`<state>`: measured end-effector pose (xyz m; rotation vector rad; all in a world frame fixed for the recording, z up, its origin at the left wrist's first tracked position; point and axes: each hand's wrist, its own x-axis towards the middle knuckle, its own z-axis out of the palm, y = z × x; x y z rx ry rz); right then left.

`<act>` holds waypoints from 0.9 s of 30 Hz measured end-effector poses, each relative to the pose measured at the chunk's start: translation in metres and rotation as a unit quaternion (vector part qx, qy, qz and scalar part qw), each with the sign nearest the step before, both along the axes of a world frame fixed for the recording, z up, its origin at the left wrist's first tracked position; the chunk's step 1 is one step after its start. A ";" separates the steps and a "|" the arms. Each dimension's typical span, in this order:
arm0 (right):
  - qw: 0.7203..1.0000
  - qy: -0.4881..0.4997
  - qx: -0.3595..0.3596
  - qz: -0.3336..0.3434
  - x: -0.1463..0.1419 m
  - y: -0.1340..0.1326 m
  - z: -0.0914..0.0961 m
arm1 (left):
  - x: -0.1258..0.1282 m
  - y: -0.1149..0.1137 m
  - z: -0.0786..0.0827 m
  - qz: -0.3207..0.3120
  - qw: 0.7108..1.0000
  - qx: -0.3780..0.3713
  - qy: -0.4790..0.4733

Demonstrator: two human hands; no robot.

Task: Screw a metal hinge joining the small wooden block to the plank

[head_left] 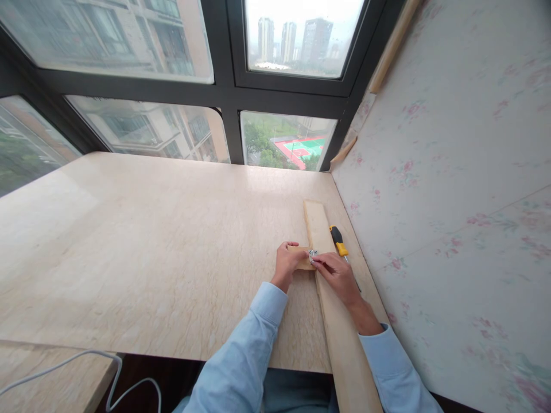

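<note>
A long pale wooden plank (340,332) lies on the marble tabletop (163,241), running from the near edge towards the window. A short wooden block (303,258) butts against its left side. My left hand (287,264) is closed on that block and holds it against the plank. My right hand (338,272) rests on the plank with its fingertips pinched on a small metal bracket (313,253) at the joint. A screwdriver with a yellow and black handle (338,241) lies on the table just right of the plank, close to my right hand.
A papered wall (451,218) stands close along the right of the plank. Dark-framed windows (228,103) run behind the table. A white cable (86,367) hangs at the near left edge, over a second lower surface (47,378).
</note>
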<state>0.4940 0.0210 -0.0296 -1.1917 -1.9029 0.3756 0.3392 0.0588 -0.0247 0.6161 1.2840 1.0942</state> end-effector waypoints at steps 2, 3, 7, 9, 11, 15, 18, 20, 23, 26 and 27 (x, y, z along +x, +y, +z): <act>1.000 -0.005 0.001 -0.009 0.000 0.000 -0.001 | -0.001 0.000 0.003 -0.003 1.000 -0.004 -0.024; 1.000 -0.007 0.000 -0.013 0.000 0.000 -0.001 | -0.002 0.000 0.004 -0.006 0.999 -0.006 -0.035; 1.000 -0.008 -0.010 -0.019 0.001 0.000 -0.003 | -0.003 -0.001 0.007 -0.018 0.999 -0.011 -0.044; 1.000 -0.007 -0.012 -0.019 0.001 0.000 -0.003 | -0.003 -0.002 0.006 -0.016 0.999 -0.013 -0.033; 1.000 -0.004 -0.014 -0.021 0.001 0.000 -0.003 | -0.003 -0.003 0.004 -0.017 0.999 -0.006 -0.028; 0.999 0.003 -0.024 -0.021 0.001 0.000 -0.002 | -0.005 -0.005 0.001 -0.025 0.999 0.026 -0.038; 0.999 0.008 -0.024 -0.023 0.000 0.000 -0.002 | -0.007 -0.005 0.005 -0.045 0.998 0.007 -0.047; 0.999 0.010 -0.025 -0.023 0.000 0.000 -0.001 | -0.009 -0.005 0.010 -0.069 0.996 -0.022 -0.061; 0.999 0.012 -0.030 -0.027 0.000 0.000 -0.001 | -0.011 -0.005 0.013 -0.089 0.992 -0.043 -0.084; 0.999 0.016 -0.033 -0.031 -0.001 0.000 0.000 | -0.011 -0.006 0.010 -0.089 0.991 -0.033 -0.094; 0.999 0.018 -0.035 -0.032 -0.001 0.000 0.000 | -0.011 -0.006 0.009 -0.088 0.991 -0.027 -0.097</act>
